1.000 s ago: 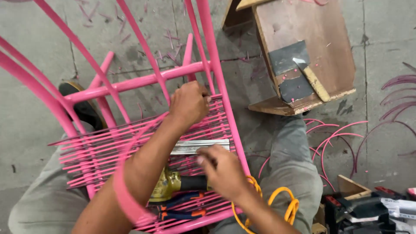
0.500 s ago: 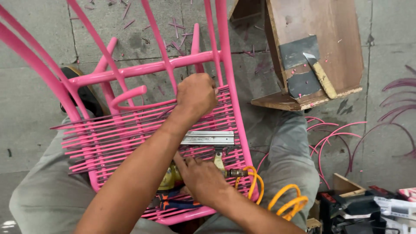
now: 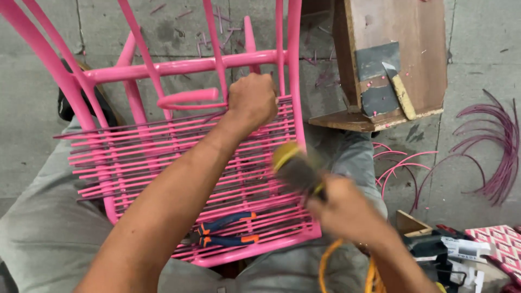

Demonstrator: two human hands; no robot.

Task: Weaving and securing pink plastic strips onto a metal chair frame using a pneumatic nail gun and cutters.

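Note:
A pink metal chair frame (image 3: 179, 66) lies across my lap, its seat woven from pink cord strands (image 3: 163, 163). My left hand (image 3: 252, 100) is closed around a loose pink cord loop (image 3: 187, 99) at the seat's far edge. My right hand (image 3: 342, 209) hovers over the seat's right corner, gripping a blurred tool with a dark and yellow body (image 3: 296, 168). An orange cable (image 3: 328, 266) runs down from that tool. Pliers with blue and orange handles (image 3: 225, 230) rest on the weave near the front edge.
A wooden box (image 3: 412, 49) stands at the upper right with a grey plate and a yellow-handled scraper (image 3: 400, 92) on it. Loose pink and purple cord pieces (image 3: 496, 152) lie on the concrete floor at right. A black tool (image 3: 429, 247) and a patterned box (image 3: 502, 244) sit at the lower right.
My right hand has lifted the dark and yellow tool off the seat and swung it right. The metal strip on the weave is gone from sight. My left hand kept its grip on the cord.

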